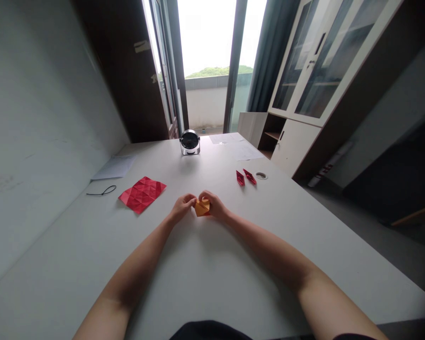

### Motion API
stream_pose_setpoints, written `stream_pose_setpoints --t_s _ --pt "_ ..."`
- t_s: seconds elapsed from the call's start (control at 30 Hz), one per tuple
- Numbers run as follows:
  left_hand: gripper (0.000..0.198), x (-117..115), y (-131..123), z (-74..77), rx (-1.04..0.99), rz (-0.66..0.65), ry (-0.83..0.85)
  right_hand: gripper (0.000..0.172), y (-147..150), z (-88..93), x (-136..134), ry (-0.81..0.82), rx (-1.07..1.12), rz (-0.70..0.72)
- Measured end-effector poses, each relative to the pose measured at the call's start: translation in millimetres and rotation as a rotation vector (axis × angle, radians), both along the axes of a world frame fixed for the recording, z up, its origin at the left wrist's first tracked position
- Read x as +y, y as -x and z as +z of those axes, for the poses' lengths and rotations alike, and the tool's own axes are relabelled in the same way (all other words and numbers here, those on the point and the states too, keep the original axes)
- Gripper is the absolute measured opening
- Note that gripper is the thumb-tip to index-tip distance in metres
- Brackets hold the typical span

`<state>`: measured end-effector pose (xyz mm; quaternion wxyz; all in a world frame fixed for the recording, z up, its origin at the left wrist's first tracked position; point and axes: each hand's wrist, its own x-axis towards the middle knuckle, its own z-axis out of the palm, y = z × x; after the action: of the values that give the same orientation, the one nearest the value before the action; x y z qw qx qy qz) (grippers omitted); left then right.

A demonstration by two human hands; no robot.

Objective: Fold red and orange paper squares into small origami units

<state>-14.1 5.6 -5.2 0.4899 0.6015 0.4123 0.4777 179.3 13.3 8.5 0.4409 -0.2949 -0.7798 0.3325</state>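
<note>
A small folded piece of orange paper (202,208) is held between my two hands, just above or on the white table. My left hand (183,208) pinches its left edge with thumb and fingers. On the other side, my right hand (213,204) has its fingers bent over the paper's top and right edge, partly covering it. Creases and layered flaps show on the side facing me. To the left lies a red sheet of paper (142,194) with many crease lines. Two small folded red paper pieces (240,178) rest side by side to the right.
A roll of tape (261,175) lies beside the red pieces. At the back of the white table (212,269) stands a small round black-and-silver device (190,141). Paper sheets (114,167) and a black cable tie (102,191) lie at the left, near the wall.
</note>
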Motion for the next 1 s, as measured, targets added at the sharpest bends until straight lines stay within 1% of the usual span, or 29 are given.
stream_pose_setpoints --t_s 0.13,0.4,0.47,0.57,0.67,0.77,0.9,1.0 --pt "0.030 0 -1 1.1 0.019 0.005 0.014 0.010 -1 2.4 -1 0.000 0.006 0.001" --pt "0.030 0 2 1.9 -0.024 0.014 0.028 0.013 2 -4.1 2 0.046 0.029 0.043" --pt "0.030 1 3 1.2 -0.030 0.046 0.024 0.016 2 -5.9 3 0.059 0.037 0.041" --pt "0.031 3 5 -1.3 -0.050 0.120 0.032 0.020 3 -9.9 5 0.146 0.049 0.045" --pt "0.032 4 7 -4.5 -0.093 0.188 0.050 0.017 4 -14.4 7 0.240 0.068 0.058" --pt "0.034 5 7 -5.8 -0.114 0.205 0.046 0.015 4 -17.8 8 0.272 0.096 0.091" --pt "0.041 3 4 -2.1 -0.140 0.217 0.076 0.016 5 -21.9 13 0.274 0.151 0.087" --pt "0.048 1 2 2.7 -0.149 0.188 0.091 0.018 5 -25.3 18 0.262 0.207 0.065"
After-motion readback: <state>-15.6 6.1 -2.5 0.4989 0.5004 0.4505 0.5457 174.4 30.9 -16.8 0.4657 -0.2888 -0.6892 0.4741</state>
